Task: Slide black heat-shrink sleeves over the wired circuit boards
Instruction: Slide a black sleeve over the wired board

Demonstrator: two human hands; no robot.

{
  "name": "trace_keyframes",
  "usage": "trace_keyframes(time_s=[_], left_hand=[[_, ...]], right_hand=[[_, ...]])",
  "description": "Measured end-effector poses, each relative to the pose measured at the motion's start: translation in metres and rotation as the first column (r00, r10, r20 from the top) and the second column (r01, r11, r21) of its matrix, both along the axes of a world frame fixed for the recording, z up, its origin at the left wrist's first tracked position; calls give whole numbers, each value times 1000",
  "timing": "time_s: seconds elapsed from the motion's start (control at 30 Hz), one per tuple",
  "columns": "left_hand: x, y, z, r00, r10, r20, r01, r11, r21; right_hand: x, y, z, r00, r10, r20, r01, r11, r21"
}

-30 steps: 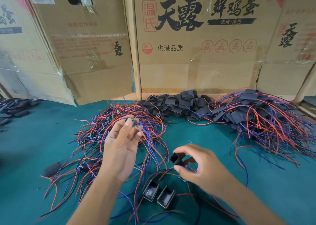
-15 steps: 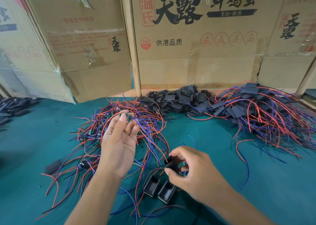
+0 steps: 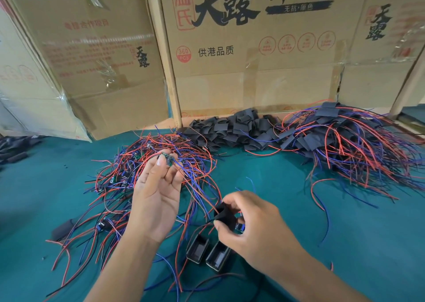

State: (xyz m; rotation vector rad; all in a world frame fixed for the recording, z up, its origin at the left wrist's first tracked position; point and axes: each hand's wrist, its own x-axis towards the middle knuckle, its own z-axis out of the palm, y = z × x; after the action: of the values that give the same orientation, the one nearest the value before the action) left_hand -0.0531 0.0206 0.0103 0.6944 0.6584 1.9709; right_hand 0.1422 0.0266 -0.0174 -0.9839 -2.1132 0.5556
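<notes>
Fingertips of my left hand (image 3: pixel 158 196) pinch a small green circuit board (image 3: pixel 166 157) with red and blue wires trailing down from it, palm turned up above the tangled heap of wired boards (image 3: pixel 147 163). My right hand (image 3: pixel 250 223) holds a short black heat-shrink sleeve (image 3: pixel 224 213) between thumb and fingers, its mouth facing the wires; a blue-edged part shows just under the fingers, too hidden for me to name. Just below that hand, two small black open-topped rectangular cases (image 3: pixel 208 252) lie side by side on the teal counter (image 3: pixel 345 244); I cannot tell what is in them. Farther back, a pile of loose black sleeves (image 3: pixel 232 129) sits against the printed cardboard boxes (image 3: pixel 253 48), and to its right lies a heap of sleeved boards with red and blue leads (image 3: pixel 349 140). One flat black sleeve (image 3: pixel 61 229) lies at the left among stray wires.
</notes>
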Motion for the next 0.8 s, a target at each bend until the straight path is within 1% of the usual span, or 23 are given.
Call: trace_keyframes(time_s=[0.13,0.3,0.5,0.8], left_hand=[[2,0,-1,1000,-30,3,30,1000,-7],[5,-1,0,1000,-28,10,28,999,-20],[2,-1,5,997,-12,80,14,1000,-28],[3,-1,4,997,-12,76,14,1000,-28]], right_hand=[[1,0,4,1000,-2,10,2,1000,-2],[1,-2,7,1000,1,25,0,1000,-7],[2,0,4,998,-3,67,7,999,-54],[-1,1,0,999,-23,36,26,996,-83]])
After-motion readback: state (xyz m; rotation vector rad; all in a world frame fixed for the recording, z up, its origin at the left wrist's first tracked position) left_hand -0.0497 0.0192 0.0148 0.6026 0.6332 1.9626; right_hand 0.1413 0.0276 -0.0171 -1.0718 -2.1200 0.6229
